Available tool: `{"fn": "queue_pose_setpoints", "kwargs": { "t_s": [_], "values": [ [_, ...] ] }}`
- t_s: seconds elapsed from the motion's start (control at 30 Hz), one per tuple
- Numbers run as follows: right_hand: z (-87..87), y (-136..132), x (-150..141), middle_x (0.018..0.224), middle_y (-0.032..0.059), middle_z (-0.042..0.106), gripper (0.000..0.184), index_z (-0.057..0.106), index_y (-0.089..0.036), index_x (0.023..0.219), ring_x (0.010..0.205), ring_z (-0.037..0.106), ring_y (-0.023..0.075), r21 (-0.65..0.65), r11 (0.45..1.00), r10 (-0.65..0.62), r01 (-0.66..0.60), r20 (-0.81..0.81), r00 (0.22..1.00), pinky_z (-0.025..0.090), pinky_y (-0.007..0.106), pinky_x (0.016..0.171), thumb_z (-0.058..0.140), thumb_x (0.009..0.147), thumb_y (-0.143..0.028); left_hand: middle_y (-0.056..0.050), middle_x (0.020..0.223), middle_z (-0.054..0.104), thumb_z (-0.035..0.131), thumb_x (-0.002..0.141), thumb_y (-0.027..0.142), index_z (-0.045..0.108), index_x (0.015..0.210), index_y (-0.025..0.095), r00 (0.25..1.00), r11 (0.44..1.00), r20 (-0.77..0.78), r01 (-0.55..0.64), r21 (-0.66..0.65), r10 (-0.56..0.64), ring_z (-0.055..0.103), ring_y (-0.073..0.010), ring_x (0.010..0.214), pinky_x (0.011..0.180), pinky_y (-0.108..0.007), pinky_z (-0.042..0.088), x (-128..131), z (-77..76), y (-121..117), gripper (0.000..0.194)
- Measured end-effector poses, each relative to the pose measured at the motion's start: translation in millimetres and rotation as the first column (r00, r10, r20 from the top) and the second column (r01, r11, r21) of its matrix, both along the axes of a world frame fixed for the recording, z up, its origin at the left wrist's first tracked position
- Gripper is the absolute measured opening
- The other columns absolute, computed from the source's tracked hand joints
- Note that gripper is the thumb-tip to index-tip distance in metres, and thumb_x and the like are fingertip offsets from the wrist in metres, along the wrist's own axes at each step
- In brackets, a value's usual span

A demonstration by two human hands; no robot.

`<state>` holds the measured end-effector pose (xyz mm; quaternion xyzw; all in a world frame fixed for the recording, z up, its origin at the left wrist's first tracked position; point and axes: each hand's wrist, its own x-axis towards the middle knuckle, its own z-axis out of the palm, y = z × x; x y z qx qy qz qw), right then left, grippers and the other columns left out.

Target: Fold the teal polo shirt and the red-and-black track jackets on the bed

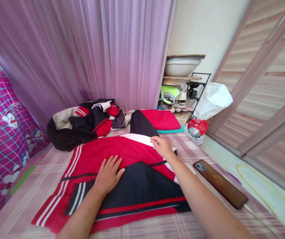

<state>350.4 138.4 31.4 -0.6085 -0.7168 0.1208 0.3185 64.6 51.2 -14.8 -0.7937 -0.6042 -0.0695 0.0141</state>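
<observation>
A red, black and white track jacket (130, 149) lies spread on the plaid bedsheet, its striped hem toward the left. One dark sleeve (142, 186) with a striped cuff is folded across the near side of the body. The other dark sleeve (142, 124) stretches away at the far side. My left hand (108, 175) rests flat on the jacket, fingers spread, beside the folded sleeve. At the far right edge, my right hand (162, 146) pinches the jacket near its white panel; the exact bit of cloth between the fingertips is partly hidden.
Rumpled clothes (90, 121) lie at the back left by the purple curtain (122, 49). A folded red garment (161, 119) sits on a teal one at the back. To the right lies a phone (219, 184) with a cable. Beyond stand a shoe rack (203, 89) and wardrobe (254, 83).
</observation>
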Motion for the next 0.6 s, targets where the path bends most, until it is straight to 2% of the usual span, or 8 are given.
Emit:
{"fn": "queue_pose_setpoints", "kwargs": {
  "t_s": [0.1,0.17,0.3,0.4,0.5,0.6],
  "values": [
    [25.7,39,-3,0.110,0.0031,0.076,0.030,0.072,-0.026,0.115,0.085,0.073,0.0178,-0.034,0.998,-0.044,0.044,-0.007,0.999,0.053,0.028,0.086,0.053,0.091,-0.025,-0.008,0.151,0.048,0.040,0.097,0.052,0.051,0.144,0.026,0.999,0.999,0.031,0.011,0.037,-0.013,0.039,-0.0298,0.143,0.117,-0.058,0.030,-2,-6.3,0,0.055],
    [35.1,66,-6,0.119,0.0052,0.073,0.034,0.069,-0.024,0.122,0.078,0.074,0.0158,-0.076,0.994,-0.090,0.085,-0.069,0.994,0.054,0.027,0.085,0.055,0.090,-0.023,-0.008,0.150,0.050,0.040,0.097,0.053,0.052,0.143,0.027,0.999,0.998,0.047,0.019,0.067,-0.022,0.041,-0.0298,0.142,0.117,-0.058,0.031,-3,-10.2,0,0.055],
    [40.2,115,-11,0.133,0.0112,0.064,0.046,0.057,-0.020,0.136,0.067,0.073,0.0132,-0.246,0.957,-0.225,0.151,-0.310,0.924,0.057,0.025,0.070,0.056,0.090,-0.022,-0.008,0.149,0.052,0.040,0.096,0.055,0.052,0.143,0.027,0.997,0.996,0.074,0.032,0.086,-0.039,0.043,-0.0294,0.141,0.116,-0.056,0.034,-4,-13.1,-1,0.056],
    [38.1,145,-17,0.138,0.0169,0.059,0.054,0.048,-0.017,0.143,0.063,0.071,0.0122,-0.297,0.943,-0.260,0.152,-0.367,0.893,0.054,0.022,0.056,0.054,0.089,-0.020,-0.008,0.151,0.050,0.039,0.097,0.056,0.050,0.144,0.027,0.996,0.998,0.079,0.028,0.051,-0.032,0.042,-0.0288,0.142,0.116,-0.056,0.033,-3,-11.6,-2,0.057],
    [34.0,166,-25,0.125,0.0183,0.066,0.055,0.049,-0.013,0.142,0.058,0.068,0.0107,-0.331,0.935,-0.263,0.130,-0.395,0.880,0.051,0.020,0.050,0.056,0.088,-0.018,-0.007,0.152,0.048,0.038,0.097,0.056,0.050,0.145,0.027,0.996,1.000,0.083,0.022,0.023,-0.023,0.040,-0.0286,0.143,0.117,-0.056,0.032,-3,-9.9,-3,0.057],
    [33.1,177,-36,0.092,0.0104,0.074,0.037,0.064,-0.012,0.120,0.051,0.062,0.0099,-0.343,0.936,-0.227,0.084,-0.403,0.887,0.043,0.018,0.044,0.063,0.084,-0.020,-0.007,0.153,0.048,0.037,0.097,0.056,0.049,0.145,0.028,0.995,1.000,0.096,0.024,0.020,-0.026,0.039,-0.0285,0.143,0.117,-0.057,0.032,-3,-9.6,-5,0.057]
  ]
}}
